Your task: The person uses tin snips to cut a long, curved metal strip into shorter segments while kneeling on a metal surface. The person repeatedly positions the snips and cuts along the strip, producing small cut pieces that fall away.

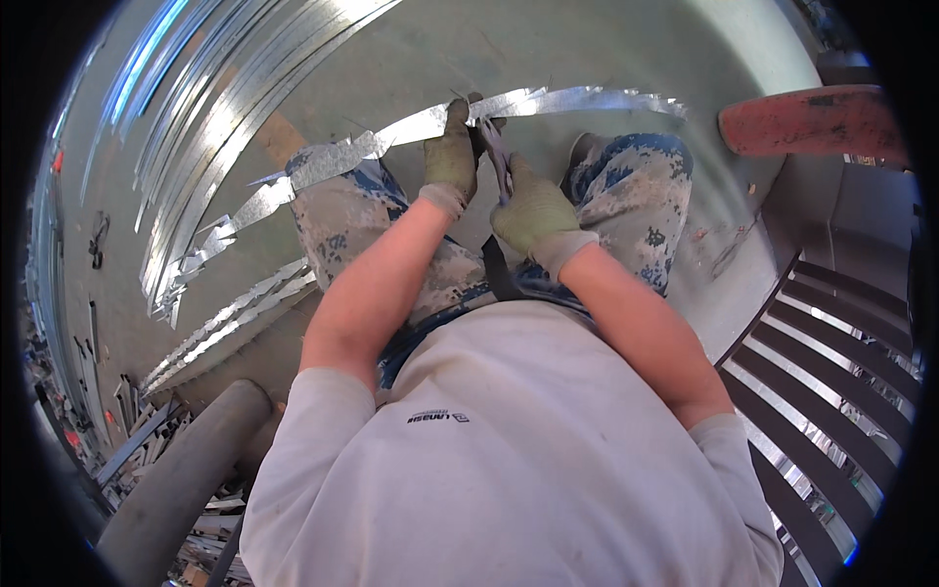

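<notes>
A long, shiny sheet-metal strip (pixel 411 127) with notched, bent-up tabs lies across in front of me, over my left knee and out to the right. My left hand (pixel 450 157), in a greenish work glove, is closed around the strip near its middle, thumb on top. In my gloved right hand (pixel 533 210) is a plier-like hand tool (pixel 497 161) with two long greyish handles. Its head meets the strip's near edge just right of my left hand. The jaws are too small and partly hidden to tell whether they bite the metal.
Many long metal strips (pixel 235 127) lie on the grey floor at the far left, with notched strips (pixel 230 318) nearer. Left of me are a grey rounded bar (pixel 191 479) and metal scraps (pixel 147 440). At right stand a red padded piece (pixel 817 122) and dark slats (pixel 812 362).
</notes>
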The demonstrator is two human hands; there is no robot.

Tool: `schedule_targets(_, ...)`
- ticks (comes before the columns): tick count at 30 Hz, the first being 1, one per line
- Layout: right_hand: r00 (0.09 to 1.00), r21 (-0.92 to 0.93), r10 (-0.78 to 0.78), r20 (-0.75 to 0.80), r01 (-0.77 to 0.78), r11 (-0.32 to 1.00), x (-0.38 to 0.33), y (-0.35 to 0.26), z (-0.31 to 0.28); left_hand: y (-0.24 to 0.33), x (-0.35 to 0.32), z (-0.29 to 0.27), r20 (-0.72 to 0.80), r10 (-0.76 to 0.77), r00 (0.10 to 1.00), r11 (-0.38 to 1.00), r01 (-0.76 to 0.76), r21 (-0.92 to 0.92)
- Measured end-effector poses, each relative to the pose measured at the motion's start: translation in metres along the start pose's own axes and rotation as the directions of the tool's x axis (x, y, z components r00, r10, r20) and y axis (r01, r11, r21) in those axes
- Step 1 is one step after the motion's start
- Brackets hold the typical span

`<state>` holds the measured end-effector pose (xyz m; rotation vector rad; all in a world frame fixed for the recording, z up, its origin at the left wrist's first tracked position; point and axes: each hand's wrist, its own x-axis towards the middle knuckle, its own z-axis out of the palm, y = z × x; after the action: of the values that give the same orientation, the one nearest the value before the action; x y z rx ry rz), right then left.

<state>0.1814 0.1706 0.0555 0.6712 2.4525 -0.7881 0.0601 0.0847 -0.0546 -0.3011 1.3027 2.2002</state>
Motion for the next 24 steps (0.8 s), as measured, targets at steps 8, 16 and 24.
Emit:
schedule_targets(8,0.999,0.019,0.030,0.024,-0.030,0.999,0.009,0.000,-0.002,-0.005,0.009,-0.006,-0.026,0.032,0.999,0.998,-0.033,-0.059)
schedule_targets(16,0.995,-0.164,-0.027,-0.094,0.012,0.986,0.004,0.025,0.000,0.008,-0.008,-0.011,0.037,0.039,0.999,0.995,-0.035,-0.096)
schedule_targets(24,0.977,0.793,-0.101,0.189,-0.091,0.603,-0.024,0.066,-0.039,0.042,-0.037,-0.016,0.008,0.060,0.998,0.980,-0.058,-0.191)
